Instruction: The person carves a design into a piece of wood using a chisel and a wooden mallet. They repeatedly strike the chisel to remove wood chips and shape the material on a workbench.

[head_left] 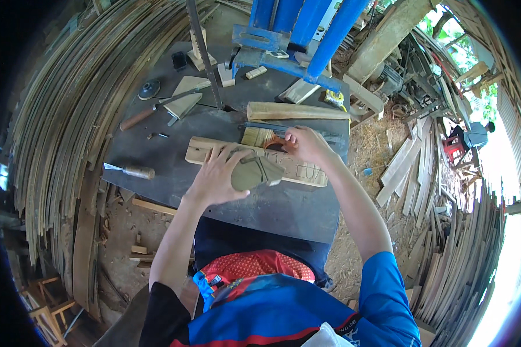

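Observation:
My left hand grips a flat grey-green block with dark lines across its face, fingers over the top and thumb near the lower edge. Underneath lies a long pale wooden block with letters cut into its face; the held block hides part of it. My right hand is closed round the orange handle of a paintbrush. The pale bristles point left, at the far edge of the lettered block; whether they touch it I cannot tell.
A dark tabletop carries a chisel, a wooden-handled file, a plank and a tape measure. An upright saw blade and blue machine frame stand beyond. Stacked timber flanks the left. A person sits far right.

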`<state>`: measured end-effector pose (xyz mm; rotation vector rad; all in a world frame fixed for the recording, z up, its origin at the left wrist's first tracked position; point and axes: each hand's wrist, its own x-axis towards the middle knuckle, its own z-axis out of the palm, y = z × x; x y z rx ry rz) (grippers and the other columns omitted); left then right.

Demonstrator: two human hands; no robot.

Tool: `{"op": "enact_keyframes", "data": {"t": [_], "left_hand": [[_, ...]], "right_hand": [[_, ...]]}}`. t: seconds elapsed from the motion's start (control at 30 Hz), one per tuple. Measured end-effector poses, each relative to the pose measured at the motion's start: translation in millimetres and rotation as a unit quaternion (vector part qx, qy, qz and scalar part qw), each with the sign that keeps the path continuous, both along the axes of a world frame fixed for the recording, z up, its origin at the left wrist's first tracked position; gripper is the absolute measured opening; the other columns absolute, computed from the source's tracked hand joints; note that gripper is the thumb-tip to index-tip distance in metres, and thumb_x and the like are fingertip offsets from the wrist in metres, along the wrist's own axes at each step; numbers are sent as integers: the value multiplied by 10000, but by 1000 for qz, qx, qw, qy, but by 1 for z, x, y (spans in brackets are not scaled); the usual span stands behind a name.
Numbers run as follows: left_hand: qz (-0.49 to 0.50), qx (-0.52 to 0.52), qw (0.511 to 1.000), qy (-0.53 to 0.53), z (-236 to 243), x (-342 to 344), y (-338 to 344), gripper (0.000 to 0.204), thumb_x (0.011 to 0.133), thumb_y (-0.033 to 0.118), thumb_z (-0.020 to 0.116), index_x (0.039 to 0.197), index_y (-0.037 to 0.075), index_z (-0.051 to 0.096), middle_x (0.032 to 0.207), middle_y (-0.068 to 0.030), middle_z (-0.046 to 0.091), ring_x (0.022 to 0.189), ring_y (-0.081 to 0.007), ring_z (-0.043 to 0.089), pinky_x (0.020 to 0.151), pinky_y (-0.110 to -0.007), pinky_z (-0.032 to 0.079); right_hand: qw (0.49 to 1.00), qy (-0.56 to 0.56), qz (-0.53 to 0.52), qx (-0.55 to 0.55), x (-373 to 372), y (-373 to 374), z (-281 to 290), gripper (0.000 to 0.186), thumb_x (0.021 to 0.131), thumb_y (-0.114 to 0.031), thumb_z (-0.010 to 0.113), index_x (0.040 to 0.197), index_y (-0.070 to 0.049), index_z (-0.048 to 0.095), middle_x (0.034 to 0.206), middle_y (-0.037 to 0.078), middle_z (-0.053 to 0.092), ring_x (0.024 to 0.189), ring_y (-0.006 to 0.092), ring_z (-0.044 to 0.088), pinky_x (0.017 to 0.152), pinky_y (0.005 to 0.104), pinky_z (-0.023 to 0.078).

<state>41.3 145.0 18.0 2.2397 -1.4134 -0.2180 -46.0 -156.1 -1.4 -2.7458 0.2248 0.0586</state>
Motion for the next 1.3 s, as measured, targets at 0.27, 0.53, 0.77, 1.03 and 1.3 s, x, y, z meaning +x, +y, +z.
{"op": "enact_keyframes", "data": {"t": [0.27,0.53,0.77,1.03,1.3], "left_hand": [[-10,18,998,-67,-7,15,-16,980,680,484,881,1505,196,438,1561,-137,388,1454,-373,336,1223,-544,278],[199,-77,970,-112,13,39,71,542,942,378,723,1392,116,574,1407,-144,590,1348,-370,486,1146,-495,370],[416,75,903,-77,-20,74,204,525,947,450,693,1314,83,615,1292,-159,635,1248,-374,550,1072,-468,420],[248,-18,960,-131,-8,30,153,469,890,274,779,1288,87,613,1298,-132,625,1219,-363,558,1059,-481,434],[585,184,790,1,-41,109,213,833,904,832,405,1042,95,769,1049,-176,749,1060,-370,696,925,-465,509]], "right_hand": [[996,-59,-12,61,-30,9,9,224,904,-216,735,1031,-49,659,1059,149,692,1014,346,679,878,458,543],[992,-91,-55,69,-35,7,-16,286,918,-237,724,1145,-72,668,1144,141,677,1120,342,642,960,454,514],[992,-116,48,21,-45,55,4,565,789,-451,845,1140,-46,668,1213,146,606,1222,353,556,1112,471,423],[990,-128,15,50,-57,53,-4,577,741,-353,895,1132,-20,631,1318,104,537,1253,324,503,1111,451,409],[985,-169,-17,21,-76,50,-9,551,746,-367,892,1099,-32,634,1313,111,535,1245,344,498,1084,487,410]]}}
